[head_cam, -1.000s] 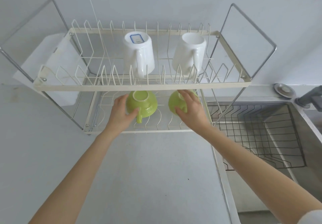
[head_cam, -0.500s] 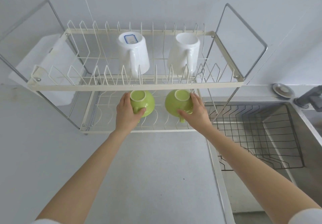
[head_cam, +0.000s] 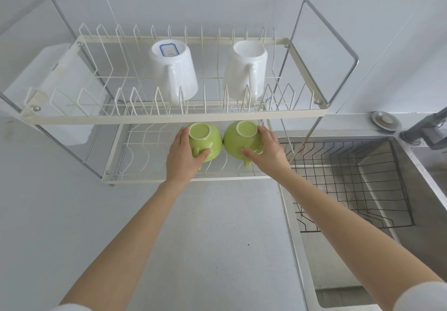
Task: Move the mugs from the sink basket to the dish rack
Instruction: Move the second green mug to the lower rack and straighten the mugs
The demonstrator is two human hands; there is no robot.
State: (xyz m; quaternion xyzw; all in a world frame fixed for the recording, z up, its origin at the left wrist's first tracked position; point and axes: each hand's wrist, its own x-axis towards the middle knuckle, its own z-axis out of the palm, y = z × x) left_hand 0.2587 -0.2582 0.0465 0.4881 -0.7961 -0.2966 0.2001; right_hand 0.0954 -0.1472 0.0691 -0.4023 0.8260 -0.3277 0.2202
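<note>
Two green mugs sit upside down and side by side on the lower tier of the white two-tier dish rack (head_cam: 154,177). My left hand (head_cam: 182,155) grips the left green mug (head_cam: 208,138), thumb across its front near the handle. My right hand (head_cam: 266,152) grips the right green mug (head_cam: 238,138), fingers round its right side. The two mugs touch each other. On the upper tier stand two white mugs, the left white mug (head_cam: 173,68) and the right white mug (head_cam: 245,68), both upside down. The black wire sink basket (head_cam: 350,184) at the right holds no mugs.
A steel sink (head_cam: 423,214) surrounds the basket, with a grey faucet (head_cam: 425,129) and a round drain plug (head_cam: 385,120) behind it. A white board (head_cam: 55,92) leans at the rack's left end. Grey counter (head_cam: 193,238) lies in front of the rack.
Both hands have brought the green mugs closer together on the lower tier, so that they now touch. The camera view has shifted slightly.
</note>
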